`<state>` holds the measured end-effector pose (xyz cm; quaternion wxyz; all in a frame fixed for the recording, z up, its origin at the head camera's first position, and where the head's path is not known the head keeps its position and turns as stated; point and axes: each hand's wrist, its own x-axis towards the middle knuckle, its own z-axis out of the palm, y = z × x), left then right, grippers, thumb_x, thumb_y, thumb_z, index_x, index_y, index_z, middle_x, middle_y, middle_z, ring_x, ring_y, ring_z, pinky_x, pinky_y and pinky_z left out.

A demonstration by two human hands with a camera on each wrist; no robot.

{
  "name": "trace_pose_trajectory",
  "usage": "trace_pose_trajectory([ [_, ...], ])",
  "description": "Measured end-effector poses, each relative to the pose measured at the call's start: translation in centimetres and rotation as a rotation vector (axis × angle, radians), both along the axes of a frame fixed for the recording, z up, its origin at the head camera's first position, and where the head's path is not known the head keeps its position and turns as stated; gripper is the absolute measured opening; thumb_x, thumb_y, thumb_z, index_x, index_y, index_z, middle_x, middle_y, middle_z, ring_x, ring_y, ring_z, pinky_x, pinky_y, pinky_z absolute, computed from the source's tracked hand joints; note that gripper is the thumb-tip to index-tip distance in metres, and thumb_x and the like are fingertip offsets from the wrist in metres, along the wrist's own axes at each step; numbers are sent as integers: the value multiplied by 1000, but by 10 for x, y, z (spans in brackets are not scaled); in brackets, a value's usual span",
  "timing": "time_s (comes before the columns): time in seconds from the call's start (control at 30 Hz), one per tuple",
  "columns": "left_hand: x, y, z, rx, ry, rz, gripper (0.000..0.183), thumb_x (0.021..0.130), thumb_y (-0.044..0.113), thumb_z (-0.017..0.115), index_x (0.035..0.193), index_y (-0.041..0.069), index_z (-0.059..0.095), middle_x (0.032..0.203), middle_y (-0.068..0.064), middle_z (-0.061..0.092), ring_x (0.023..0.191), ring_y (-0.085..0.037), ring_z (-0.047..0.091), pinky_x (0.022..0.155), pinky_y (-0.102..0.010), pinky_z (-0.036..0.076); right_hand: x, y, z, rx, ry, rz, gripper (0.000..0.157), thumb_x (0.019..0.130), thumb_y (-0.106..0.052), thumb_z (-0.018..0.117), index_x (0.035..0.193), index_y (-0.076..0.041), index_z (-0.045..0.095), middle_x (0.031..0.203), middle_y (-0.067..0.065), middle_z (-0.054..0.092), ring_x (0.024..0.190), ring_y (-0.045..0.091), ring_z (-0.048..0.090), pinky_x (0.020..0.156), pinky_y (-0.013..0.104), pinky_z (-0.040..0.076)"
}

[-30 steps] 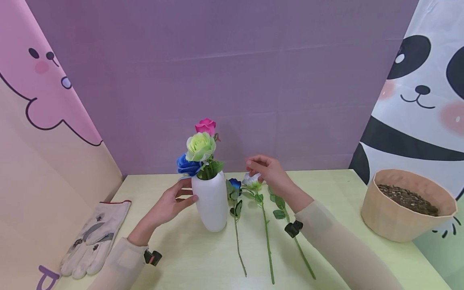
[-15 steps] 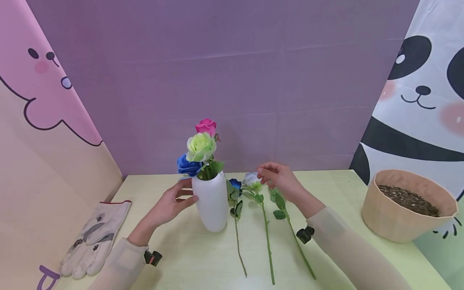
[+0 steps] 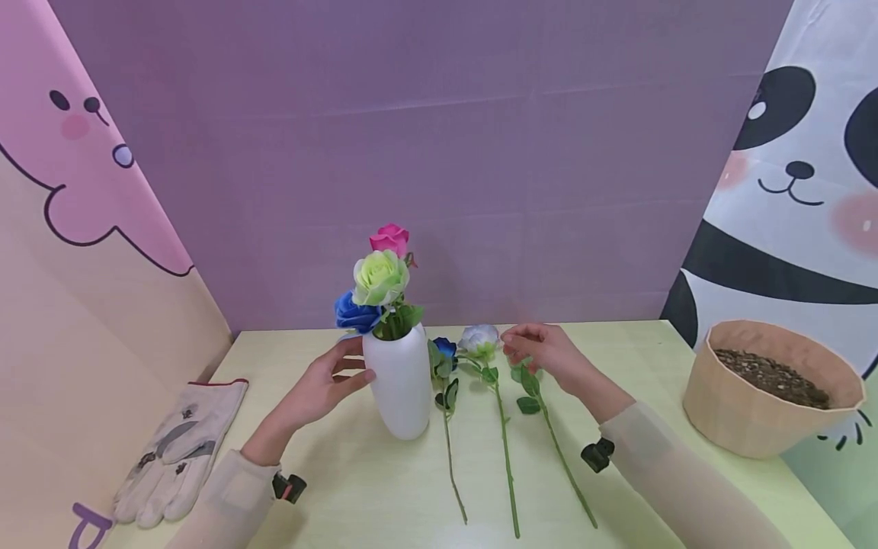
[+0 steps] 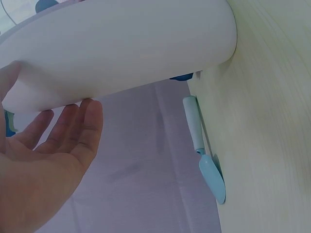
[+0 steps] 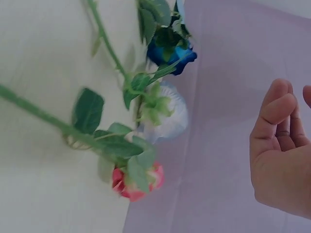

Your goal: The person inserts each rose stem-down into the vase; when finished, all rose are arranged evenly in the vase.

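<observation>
A white vase (image 3: 399,389) stands upright on the table, holding a pink, a light green and a blue rose (image 3: 380,278). My left hand (image 3: 328,385) steadies it, thumb on the front and fingers around its left side. On the table to its right lie three long-stemmed artificial flowers: a dark blue one (image 3: 445,348), a whitish one (image 3: 480,339) and a pink-red rose (image 5: 138,182). In the head view the pink-red bloom is hidden behind my right hand (image 3: 547,352). That hand hovers over the bloom, fingers loosely bent and holding nothing.
White-grey work gloves (image 3: 181,454) lie at the table's left edge. A tan pot (image 3: 751,412) of soil stands at the right. The left wrist view shows a light blue hand trowel (image 4: 212,177) behind the vase. A purple cloth backdrop (image 3: 439,152) rises along the back edge.
My right hand has moved right and down, from above the whitish flower to above the rightmost stem's head. The left hand and vase have stayed still.
</observation>
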<state>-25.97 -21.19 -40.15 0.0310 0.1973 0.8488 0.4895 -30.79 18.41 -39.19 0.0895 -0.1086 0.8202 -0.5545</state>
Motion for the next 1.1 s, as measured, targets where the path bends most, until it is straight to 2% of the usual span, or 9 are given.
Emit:
trace_pose_trajectory([
  [0.23, 0, -1, -1, -1, 6, 0, 64, 96, 40, 66, 150, 22, 37, 146, -9, 49, 131, -37, 55, 99, -46, 56, 0, 13, -13, 20, -31, 1, 33, 99, -37, 62, 116, -8, 65, 95, -4, 69, 94, 29, 63, 66, 34, 52],
  [0.4, 1, -1, -1, -4, 4, -1, 64, 96, 41, 65, 150, 23, 37, 147, -8, 49, 131, -38, 55, 99, -47, 56, -1, 22, -21, 35, -47, -2, 35, 99, -37, 62, 115, -6, 62, 93, -3, 69, 86, 21, 64, 64, 34, 51],
  [0.57, 1, 0, 0, -7, 7, 3, 63, 96, 40, 65, 150, 24, 37, 147, -8, 48, 131, -36, 55, 99, -47, 55, -1, 31, -31, 47, -75, 2, 34, 100, -35, 61, 116, -5, 62, 94, 0, 69, 86, 23, 64, 63, 32, 51],
  [0.8, 2, 0, 0, -7, -3, 4, 64, 96, 40, 66, 150, 23, 37, 147, -8, 48, 132, -35, 55, 100, -47, 55, 0, 44, -46, 74, -110, 11, 41, 100, -34, 61, 122, 1, 61, 108, 16, 68, 94, 33, 66, 62, 32, 50],
  [0.93, 2, -1, 0, -7, 1, 0, 63, 96, 39, 66, 150, 22, 37, 147, -8, 48, 131, -36, 55, 99, -47, 56, -1, 52, -55, 102, -126, 3, 45, 101, -33, 60, 125, 4, 59, 110, 17, 68, 94, 32, 67, 62, 31, 49],
  [1.1, 1, -1, 0, -7, 4, -4, 63, 96, 39, 65, 150, 23, 37, 147, -9, 48, 131, -36, 55, 99, -46, 56, -1, 61, -68, 145, -145, -13, 40, 101, -30, 58, 124, 2, 61, 109, 15, 70, 92, 26, 68, 62, 32, 50],
])
